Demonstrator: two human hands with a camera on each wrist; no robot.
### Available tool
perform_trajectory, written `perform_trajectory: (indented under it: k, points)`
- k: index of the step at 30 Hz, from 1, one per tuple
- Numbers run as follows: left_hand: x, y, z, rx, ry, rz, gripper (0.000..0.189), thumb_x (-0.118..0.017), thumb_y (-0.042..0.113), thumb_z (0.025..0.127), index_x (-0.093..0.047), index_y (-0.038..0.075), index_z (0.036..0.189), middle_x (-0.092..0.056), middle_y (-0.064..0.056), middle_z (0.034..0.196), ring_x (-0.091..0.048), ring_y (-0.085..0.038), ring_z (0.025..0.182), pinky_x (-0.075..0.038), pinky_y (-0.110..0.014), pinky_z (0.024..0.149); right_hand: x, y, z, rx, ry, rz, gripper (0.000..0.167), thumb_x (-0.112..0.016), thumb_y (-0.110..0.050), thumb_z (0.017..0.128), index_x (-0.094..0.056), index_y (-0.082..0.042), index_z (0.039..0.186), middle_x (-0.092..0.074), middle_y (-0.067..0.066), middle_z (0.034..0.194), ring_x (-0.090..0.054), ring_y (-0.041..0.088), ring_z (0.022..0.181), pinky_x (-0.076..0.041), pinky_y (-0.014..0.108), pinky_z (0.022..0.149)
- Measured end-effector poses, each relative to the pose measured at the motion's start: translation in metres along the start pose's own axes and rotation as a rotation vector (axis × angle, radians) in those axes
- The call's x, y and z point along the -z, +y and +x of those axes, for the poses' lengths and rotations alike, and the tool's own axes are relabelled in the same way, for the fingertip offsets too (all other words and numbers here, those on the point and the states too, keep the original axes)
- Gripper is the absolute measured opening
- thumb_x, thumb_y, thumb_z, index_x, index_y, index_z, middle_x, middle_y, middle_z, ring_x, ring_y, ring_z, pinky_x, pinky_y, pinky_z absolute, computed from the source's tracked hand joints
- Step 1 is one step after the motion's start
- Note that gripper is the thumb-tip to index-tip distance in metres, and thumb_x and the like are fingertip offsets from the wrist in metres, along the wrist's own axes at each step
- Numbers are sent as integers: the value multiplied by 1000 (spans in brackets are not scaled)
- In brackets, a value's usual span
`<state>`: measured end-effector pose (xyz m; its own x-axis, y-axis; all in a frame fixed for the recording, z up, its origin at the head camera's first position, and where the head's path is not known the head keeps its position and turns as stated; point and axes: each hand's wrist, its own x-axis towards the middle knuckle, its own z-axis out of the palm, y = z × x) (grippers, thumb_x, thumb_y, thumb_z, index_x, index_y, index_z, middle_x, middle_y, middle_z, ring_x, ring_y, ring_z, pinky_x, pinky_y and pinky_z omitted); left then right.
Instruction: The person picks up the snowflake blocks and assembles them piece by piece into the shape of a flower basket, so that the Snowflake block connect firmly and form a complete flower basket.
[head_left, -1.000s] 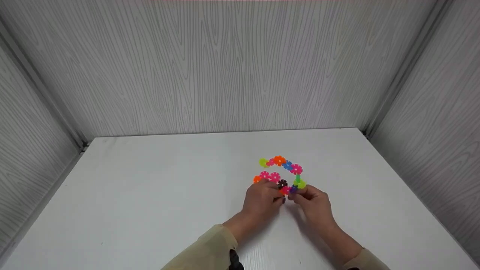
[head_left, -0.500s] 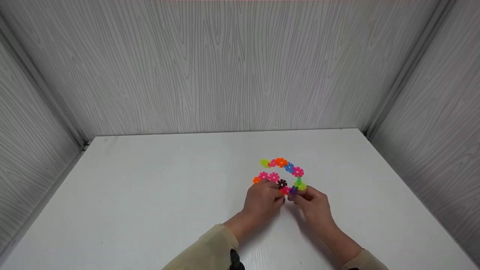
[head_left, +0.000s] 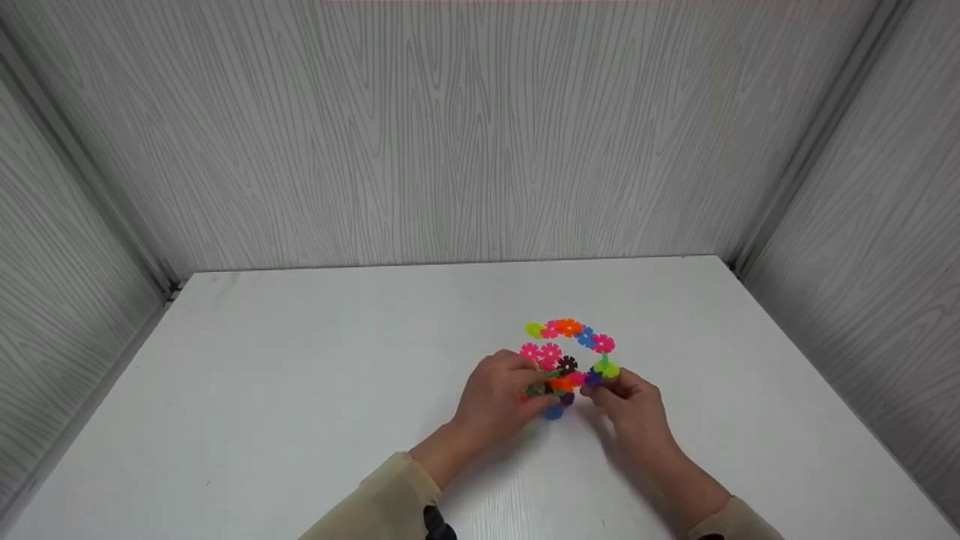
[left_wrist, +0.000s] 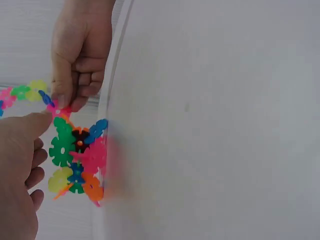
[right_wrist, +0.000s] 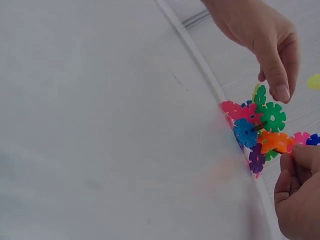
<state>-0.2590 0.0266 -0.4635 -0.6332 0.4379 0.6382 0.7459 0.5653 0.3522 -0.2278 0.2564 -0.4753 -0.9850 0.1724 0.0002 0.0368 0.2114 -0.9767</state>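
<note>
Brightly coloured, notched flower-shaped plastic discs are slotted together into a toy. In the head view its curved chain (head_left: 568,328) arches away from a bunched cluster (head_left: 562,384). My right hand (head_left: 631,409) pinches a disc where chain and cluster join, by the dark blue disc (head_left: 594,376); the left wrist view shows a pink disc (left_wrist: 61,111) at that thumb and finger. My left hand (head_left: 491,394) lies around the left side of the cluster, thumb and fingers spread apart. Seen from the right wrist, its fingertips (right_wrist: 282,93) are beside a green disc (right_wrist: 273,117), not closed on it.
A white tabletop (head_left: 300,375) spreads under both hands. Grey wood-grain panels stand behind it, such as the back wall (head_left: 450,135), and on both sides, including the right panel (head_left: 870,247). Light-coloured sleeves (head_left: 382,499) cover the forearms.
My left hand has loosened and shifted left, uncovering green, blue and purple discs of the cluster. The chain has moved slightly right and nearer. My right hand keeps its pinch.
</note>
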Motion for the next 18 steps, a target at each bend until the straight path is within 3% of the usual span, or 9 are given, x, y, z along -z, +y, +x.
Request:
perform_trajectory:
  k: [4, 7, 9, 12, 15, 18]
  points:
    - [14, -9, 3, 99, 57, -61, 26, -91, 25, 87, -83, 9, 107, -78, -2, 96, -68, -17, 94, -59, -28, 86, 3, 0, 3, -14, -11, 4, 33, -70, -9, 103, -70, -4, 136, -74, 9, 119, -67, 29, 111, -59, 29, 92]
    - [24, -14, 12, 191, 77, -121, 32, -86, 22, 92, -77, 8, 120, -76, -5, 105, -69, -20, 101, -60, -32, 90, 6, 0, 5, -19, -30, -3, 34, -69, -8, 104, -69, -5, 137, -73, 10, 121, -66, 30, 113, -59, 29, 93]
    - [30, -17, 20, 219, 49, -158, 39, -82, 22, 96, -71, 9, 132, -75, -5, 113, -68, -22, 108, -58, -35, 95, 8, -1, 6, -22, -39, -11, 32, -68, -7, 104, -69, -7, 136, -73, 10, 122, -67, 29, 115, -58, 29, 94]
    - [36, -21, 31, 205, -32, -210, 42, -77, 21, 100, -69, 12, 140, -75, -5, 120, -68, -23, 114, -56, -38, 101, 11, -1, 9, -20, -48, -27, 31, -67, -7, 105, -70, -8, 136, -73, 10, 123, -67, 29, 116, -58, 30, 95]
    - [40, -22, 38, 194, -107, -257, 32, -74, 20, 102, -74, 14, 133, -76, -2, 118, -69, -20, 111, -56, -37, 101, 14, -1, 12, -20, -53, -41, 30, -67, -8, 105, -70, -9, 135, -72, 9, 124, -67, 28, 117, -58, 30, 95]
    - [41, -22, 42, 212, -141, -294, 22, -73, 18, 103, -80, 13, 124, -77, 1, 113, -70, -18, 106, -57, -34, 97, 14, -2, 14, -19, -58, -48, 30, -67, -9, 105, -70, -9, 135, -72, 9, 125, -67, 28, 118, -58, 31, 96]
